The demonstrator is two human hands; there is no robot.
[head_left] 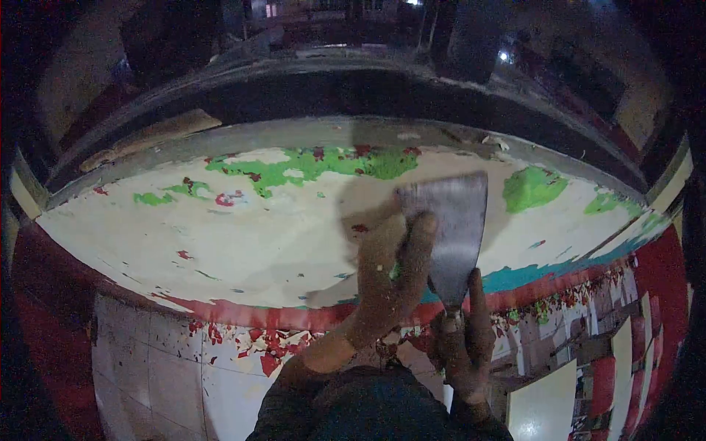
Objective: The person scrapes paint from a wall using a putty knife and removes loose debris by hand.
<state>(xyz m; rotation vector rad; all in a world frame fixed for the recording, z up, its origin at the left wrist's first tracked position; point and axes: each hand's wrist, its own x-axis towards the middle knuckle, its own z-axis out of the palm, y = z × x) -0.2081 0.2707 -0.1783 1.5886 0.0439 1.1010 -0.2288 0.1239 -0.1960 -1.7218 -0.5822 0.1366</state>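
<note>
My right hand (465, 353) is wrapped around the handle of a wide paint scraper, its index finger stretched along the neck. The scraper's metal blade (457, 235) points up and away from me, over a windowsill. My left hand (393, 264) is at the blade's left edge, with a finger or thumb lying on the near face; its other fingers are partly hidden. A small green fleck clings to the left hand. The sill (243, 253) is mostly bare cream, with patches of green paint (294, 167), red specks, and a teal and red front edge.
Dark window glass rises behind the sill. A flat brown strip (151, 140) lies on the frame ledge at left. Paint flakes (272, 353) litter the tiled floor below. At lower right are pale and red panels (544, 404). Red wall flanks both sides.
</note>
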